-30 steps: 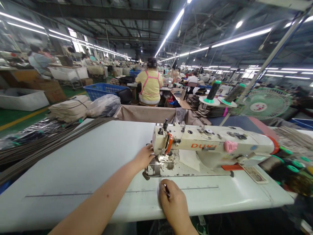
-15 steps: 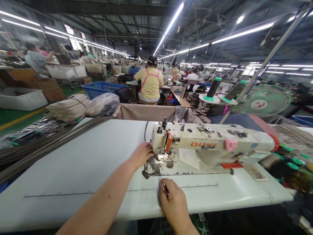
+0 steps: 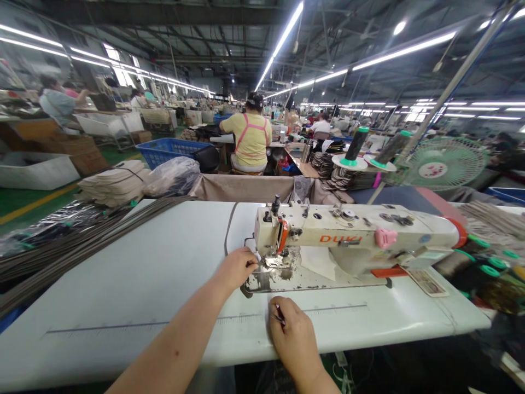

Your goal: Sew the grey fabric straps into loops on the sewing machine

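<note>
A cream sewing machine (image 3: 353,238) stands on the white table (image 3: 135,290). My left hand (image 3: 237,268) is closed at the machine's needle end, gripping a thin dark strip (image 3: 227,232) that curves away behind the machine. My right hand (image 3: 292,334) rests on the table's near edge in front of the metal needle plate (image 3: 295,279), fingers curled around a small dark tool (image 3: 279,314). A printed ruler line (image 3: 135,325) runs across the table under my arms.
A bundle of long dark strips (image 3: 82,241) lies along the table's left side. Stacked beige pieces (image 3: 117,183), a plastic bag (image 3: 174,176) and a blue basket (image 3: 172,150) lie beyond. Thread cones (image 3: 356,148) and a green fan (image 3: 445,167) stand at right. A seated person in yellow (image 3: 250,142) works ahead.
The dark strip has come out farther behind the machine and now curves left. My left hand has pulled slightly back toward me. My right hand has stayed put.
</note>
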Available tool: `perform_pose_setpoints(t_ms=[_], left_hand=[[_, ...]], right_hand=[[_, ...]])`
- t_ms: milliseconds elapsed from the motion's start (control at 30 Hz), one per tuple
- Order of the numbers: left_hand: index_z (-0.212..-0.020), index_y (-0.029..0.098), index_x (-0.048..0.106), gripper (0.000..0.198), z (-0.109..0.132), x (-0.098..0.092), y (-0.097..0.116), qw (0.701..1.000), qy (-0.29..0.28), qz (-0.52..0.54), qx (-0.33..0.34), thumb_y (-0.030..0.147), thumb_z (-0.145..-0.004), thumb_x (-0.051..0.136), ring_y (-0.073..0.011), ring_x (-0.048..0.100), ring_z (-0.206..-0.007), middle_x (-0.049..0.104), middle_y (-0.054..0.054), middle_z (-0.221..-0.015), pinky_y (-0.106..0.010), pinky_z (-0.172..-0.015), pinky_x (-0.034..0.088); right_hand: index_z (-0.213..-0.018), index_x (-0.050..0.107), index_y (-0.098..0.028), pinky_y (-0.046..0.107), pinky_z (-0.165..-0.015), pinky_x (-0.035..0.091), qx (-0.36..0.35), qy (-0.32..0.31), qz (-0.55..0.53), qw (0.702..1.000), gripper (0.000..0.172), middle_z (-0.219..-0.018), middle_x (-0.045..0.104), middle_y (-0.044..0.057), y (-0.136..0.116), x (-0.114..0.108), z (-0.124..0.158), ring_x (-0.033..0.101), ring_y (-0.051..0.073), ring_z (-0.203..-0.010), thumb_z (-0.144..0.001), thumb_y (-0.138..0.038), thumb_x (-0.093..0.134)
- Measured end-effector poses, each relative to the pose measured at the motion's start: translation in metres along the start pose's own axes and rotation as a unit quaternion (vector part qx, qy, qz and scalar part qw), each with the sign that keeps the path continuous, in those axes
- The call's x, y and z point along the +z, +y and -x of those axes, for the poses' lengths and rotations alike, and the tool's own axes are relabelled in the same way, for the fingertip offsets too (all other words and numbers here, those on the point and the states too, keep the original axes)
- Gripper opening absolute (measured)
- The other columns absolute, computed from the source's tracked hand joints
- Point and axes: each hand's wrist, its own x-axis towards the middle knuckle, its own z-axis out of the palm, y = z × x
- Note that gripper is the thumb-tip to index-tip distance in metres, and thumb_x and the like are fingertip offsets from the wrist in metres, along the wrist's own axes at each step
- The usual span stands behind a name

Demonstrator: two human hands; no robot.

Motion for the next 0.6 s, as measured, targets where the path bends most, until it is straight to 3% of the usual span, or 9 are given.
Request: perform_pose_setpoints(t_ms=[167, 333, 600], left_hand=[[-0.08, 0.021, 0.076, 0.009, 0.002, 0.0, 0.006, 1.0, 0.004, 0.007, -0.02, 0.013, -0.084, 0.074, -0.0134, 0.064, -0.08, 0.067, 0.0, -0.09, -0.024, -0.077, 0.048], [-0.087, 0.02, 0.076, 0.008, 0.019, 0.01, 0.019, 0.999, 0.015, 0.0, -0.052, 0.015, -0.087, 0.07, -0.0124, 0.064, -0.077, 0.066, -0.002, -0.095, -0.025, -0.075, 0.049], [-0.1, 0.02, 0.073, 0.018, 0.033, 0.025, 0.039, 0.996, 0.023, -0.026, -0.086, 0.016, -0.088, 0.061, -0.0184, 0.065, -0.087, 0.066, -0.007, -0.103, -0.032, -0.086, 0.054]], right_hand=[[-0.095, 0.06, -0.023, 0.028, -0.067, 0.039, 0.004, 0.0, 0.003, 1.0, 0.023, -0.082, 0.065, 0.001, -0.001, -0.001, 0.0, 0.061, 0.018, -0.073, -0.084, -0.008, 0.047], [-0.095, 0.06, -0.023, 0.028, -0.067, 0.039, 0.003, 0.001, 0.011, 1.0, 0.023, -0.081, 0.065, 0.001, -0.002, 0.0, 0.0, 0.061, 0.018, -0.072, -0.084, -0.008, 0.047], [-0.095, 0.061, -0.022, 0.028, -0.068, 0.041, 0.01, -0.012, 0.009, 1.0, 0.022, -0.082, 0.065, 0.001, -0.002, 0.0, -0.001, 0.063, 0.018, -0.074, -0.084, -0.008, 0.048]])
